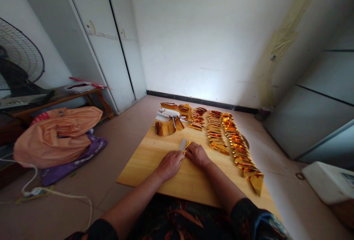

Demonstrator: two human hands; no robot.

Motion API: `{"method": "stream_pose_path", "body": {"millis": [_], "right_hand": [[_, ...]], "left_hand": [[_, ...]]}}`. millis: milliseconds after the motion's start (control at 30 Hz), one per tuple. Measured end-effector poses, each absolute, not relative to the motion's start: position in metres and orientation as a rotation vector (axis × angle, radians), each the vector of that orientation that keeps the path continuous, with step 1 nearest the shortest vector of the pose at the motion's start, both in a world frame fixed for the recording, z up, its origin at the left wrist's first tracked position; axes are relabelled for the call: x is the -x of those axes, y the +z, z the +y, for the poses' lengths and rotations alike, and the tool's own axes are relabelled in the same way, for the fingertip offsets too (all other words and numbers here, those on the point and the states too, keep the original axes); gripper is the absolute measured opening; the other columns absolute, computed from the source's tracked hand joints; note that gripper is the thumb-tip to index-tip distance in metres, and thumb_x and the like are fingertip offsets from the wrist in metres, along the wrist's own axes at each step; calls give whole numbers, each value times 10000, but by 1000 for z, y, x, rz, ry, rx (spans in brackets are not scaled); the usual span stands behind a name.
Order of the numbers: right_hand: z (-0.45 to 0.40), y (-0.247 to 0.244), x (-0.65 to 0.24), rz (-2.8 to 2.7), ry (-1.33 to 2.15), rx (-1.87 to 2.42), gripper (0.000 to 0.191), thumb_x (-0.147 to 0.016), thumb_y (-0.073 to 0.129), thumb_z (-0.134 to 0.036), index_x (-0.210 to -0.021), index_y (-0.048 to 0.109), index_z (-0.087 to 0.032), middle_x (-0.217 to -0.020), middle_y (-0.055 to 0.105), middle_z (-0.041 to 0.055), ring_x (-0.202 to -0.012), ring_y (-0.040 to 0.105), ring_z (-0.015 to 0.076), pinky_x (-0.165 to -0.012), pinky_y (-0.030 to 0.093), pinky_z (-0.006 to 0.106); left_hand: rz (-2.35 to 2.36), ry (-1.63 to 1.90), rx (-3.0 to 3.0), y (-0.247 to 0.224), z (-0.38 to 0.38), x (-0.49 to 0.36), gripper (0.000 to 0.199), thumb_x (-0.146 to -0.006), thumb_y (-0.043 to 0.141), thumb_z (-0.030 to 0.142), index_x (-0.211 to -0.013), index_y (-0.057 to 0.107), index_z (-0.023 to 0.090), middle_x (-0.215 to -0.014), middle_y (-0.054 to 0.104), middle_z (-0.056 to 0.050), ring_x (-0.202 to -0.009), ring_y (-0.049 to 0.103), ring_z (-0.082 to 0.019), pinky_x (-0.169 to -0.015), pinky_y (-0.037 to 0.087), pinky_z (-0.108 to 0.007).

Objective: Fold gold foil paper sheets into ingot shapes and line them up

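Note:
A small piece of gold foil paper [183, 145], its pale grey side partly showing, lies on the wooden board under my fingers. My left hand [169, 164] is closed on the near left edge of the paper. On the right edge, where a gold strip shows, my right hand [197, 154] is closed with its fingers bent. Beyond my hands stands a curved stack of gold foil sheets [166, 127]. To the right, folded gold foil pieces run in overlapping rows, a middle row [215, 129] and a longer outer row [240, 149].
The wooden board [143, 158] sits low in front of me. A shorter row of folded foil [197, 118] and a white roll-like item [168, 112] lie at its back. Orange bag [61, 133], fan [19, 55] and cable [74, 196] are left; a white box [326, 182] is right.

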State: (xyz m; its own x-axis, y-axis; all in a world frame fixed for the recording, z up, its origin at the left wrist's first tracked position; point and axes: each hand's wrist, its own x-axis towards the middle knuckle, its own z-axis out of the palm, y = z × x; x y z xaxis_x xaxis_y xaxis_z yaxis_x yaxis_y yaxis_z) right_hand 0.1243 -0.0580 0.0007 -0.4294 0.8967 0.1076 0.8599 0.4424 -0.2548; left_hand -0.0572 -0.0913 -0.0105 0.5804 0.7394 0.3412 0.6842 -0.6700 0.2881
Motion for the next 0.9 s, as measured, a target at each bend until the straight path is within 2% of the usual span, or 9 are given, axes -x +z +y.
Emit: {"method": "stream_pose_path", "body": {"millis": [267,533,900], "right_hand": [[-57,3,-122,-2497,197,1589,176,-919,475,-273,-866,611,-174,-945,619,47,-865,567,140,-700,352,230],[-57,3,-119,-2477,183,1620,187,-916,474,-264,-849,619,-167,-930,620,48,-840,568,136,-690,353,225],[-57,-14,-121,-2328,197,1564,97,-857,551,-239,-801,591,-171,-883,590,33,-789,549,139,-690,359,245]], "left_hand": [[1183,721,-2727,-13,-91,59,354,-771,459,34,-1061,591,188,-1130,647,-65,-1054,588,-188,-959,470,-351],[1142,770,-2793,-17,-89,59,346,-792,449,44,-1064,619,173,-1094,660,-73,-1018,604,-186,-934,492,-346],[1180,632,-2778,-9,-90,57,308,-809,450,62,-1019,642,180,-1090,656,-55,-999,596,-185,-931,473,-339]]}}
